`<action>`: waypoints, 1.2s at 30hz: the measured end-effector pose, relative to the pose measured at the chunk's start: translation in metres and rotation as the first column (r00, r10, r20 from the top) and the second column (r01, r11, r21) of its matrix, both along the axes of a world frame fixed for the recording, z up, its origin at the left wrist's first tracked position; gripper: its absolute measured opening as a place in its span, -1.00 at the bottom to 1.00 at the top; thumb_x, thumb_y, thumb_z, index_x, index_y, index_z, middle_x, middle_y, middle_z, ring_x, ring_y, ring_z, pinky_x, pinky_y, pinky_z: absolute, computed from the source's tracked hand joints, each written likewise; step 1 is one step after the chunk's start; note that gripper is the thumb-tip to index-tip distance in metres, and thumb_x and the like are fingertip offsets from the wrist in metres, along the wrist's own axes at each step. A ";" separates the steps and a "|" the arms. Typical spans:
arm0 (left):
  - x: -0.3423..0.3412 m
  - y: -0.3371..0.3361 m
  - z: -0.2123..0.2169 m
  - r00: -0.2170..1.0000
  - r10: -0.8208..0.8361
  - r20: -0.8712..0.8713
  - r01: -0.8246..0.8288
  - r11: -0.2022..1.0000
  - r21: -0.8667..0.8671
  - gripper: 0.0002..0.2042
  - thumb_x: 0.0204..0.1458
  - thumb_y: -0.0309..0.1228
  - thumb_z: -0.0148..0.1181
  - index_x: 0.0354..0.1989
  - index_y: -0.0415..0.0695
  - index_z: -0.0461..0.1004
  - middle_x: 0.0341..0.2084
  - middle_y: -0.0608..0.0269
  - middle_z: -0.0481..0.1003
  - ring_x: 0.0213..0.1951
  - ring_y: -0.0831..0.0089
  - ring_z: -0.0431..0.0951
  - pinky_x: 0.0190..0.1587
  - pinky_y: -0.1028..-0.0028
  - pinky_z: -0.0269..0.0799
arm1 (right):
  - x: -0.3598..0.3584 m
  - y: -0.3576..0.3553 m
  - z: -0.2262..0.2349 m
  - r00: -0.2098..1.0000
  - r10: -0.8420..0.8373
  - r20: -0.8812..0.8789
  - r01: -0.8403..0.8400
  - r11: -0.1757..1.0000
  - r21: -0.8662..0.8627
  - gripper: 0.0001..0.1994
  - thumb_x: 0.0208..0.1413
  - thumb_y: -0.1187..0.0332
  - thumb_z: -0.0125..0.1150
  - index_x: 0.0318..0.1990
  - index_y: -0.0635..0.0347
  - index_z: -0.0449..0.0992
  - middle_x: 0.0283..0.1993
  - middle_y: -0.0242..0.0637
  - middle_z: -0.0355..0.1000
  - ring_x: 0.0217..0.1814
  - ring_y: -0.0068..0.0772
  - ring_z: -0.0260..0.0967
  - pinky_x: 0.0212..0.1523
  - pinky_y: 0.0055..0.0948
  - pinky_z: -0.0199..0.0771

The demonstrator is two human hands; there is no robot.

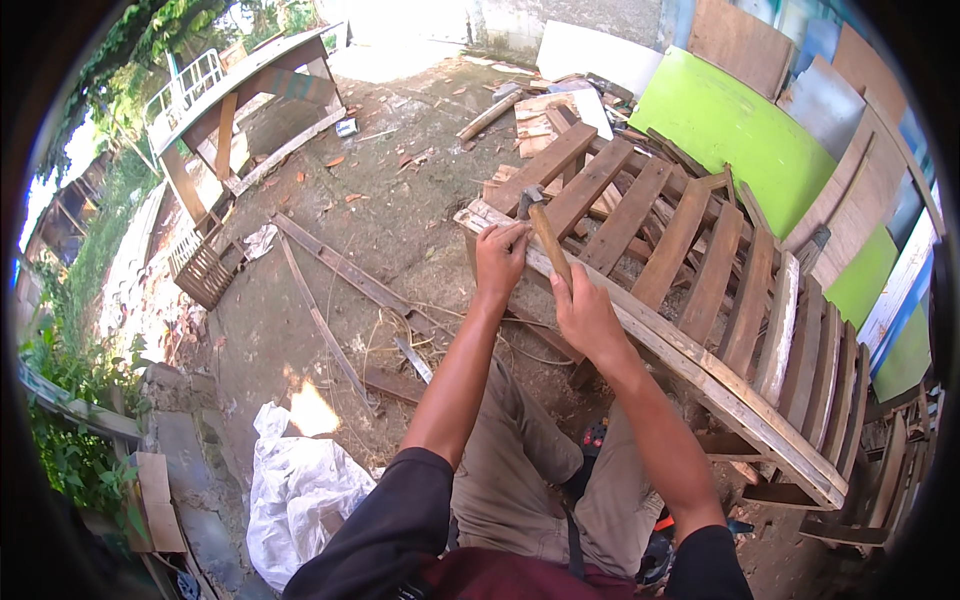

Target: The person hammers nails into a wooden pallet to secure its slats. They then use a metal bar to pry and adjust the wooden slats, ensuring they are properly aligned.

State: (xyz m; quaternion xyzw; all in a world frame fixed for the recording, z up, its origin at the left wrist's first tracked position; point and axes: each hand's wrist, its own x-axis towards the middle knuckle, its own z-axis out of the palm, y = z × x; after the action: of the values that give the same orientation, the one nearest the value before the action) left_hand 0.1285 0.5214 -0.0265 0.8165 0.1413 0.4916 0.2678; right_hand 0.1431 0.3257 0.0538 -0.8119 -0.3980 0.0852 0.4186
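Right hand (592, 322) is clamping a hammer (550, 242), left hand (500, 260) bunching fingers at the slatted frame (682, 245), seemingly positioning, next needing aim.

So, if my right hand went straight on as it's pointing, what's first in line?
Probably the pale front rail of the slatted wooden frame, close to your left hand. Depth is unclear, so your right hand, with the hammer, might pass above it.
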 end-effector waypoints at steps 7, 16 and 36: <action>0.001 0.005 -0.006 1.000 0.004 0.002 -0.004 1.000 -0.004 -0.86 0.06 -0.42 0.28 -0.26 -0.18 0.66 -0.25 0.08 0.66 -0.13 0.18 0.63 0.17 0.15 0.33 | -0.002 -0.001 0.013 0.999 -0.024 -0.047 0.024 1.000 -0.005 -0.65 0.38 0.18 -0.07 -0.06 0.38 0.33 -0.37 0.38 0.45 -0.18 0.52 0.39 -0.21 0.27 0.35; 0.000 0.003 -0.004 1.000 -0.003 -0.005 0.003 0.999 -0.039 -0.84 0.05 -0.37 0.31 -0.27 -0.18 0.67 -0.25 0.05 0.66 -0.09 0.20 0.63 0.19 0.16 0.31 | 0.004 -0.006 0.021 0.998 -0.053 0.020 0.054 0.997 -0.047 -0.65 0.37 0.17 -0.07 -0.07 0.38 0.36 -0.36 0.37 0.46 -0.17 0.46 0.42 -0.22 0.21 0.39; -0.002 0.003 0.001 0.998 -0.057 -0.025 0.052 0.986 -0.161 -0.83 0.04 -0.39 0.33 -0.24 -0.18 0.69 -0.25 0.06 0.66 -0.09 0.23 0.65 0.30 0.16 0.22 | 0.003 -0.008 0.044 0.999 -0.003 0.039 0.008 0.992 -0.125 -0.64 0.38 0.16 -0.07 -0.10 0.39 0.34 -0.34 0.36 0.47 -0.14 0.48 0.42 -0.18 0.20 0.37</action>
State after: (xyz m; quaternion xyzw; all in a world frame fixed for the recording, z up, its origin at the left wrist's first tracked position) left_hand 0.1263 0.5239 -0.0254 0.8031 0.1617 0.4591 0.3437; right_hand 0.1464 0.3180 0.0982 -0.8392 -0.3977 0.0932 0.3591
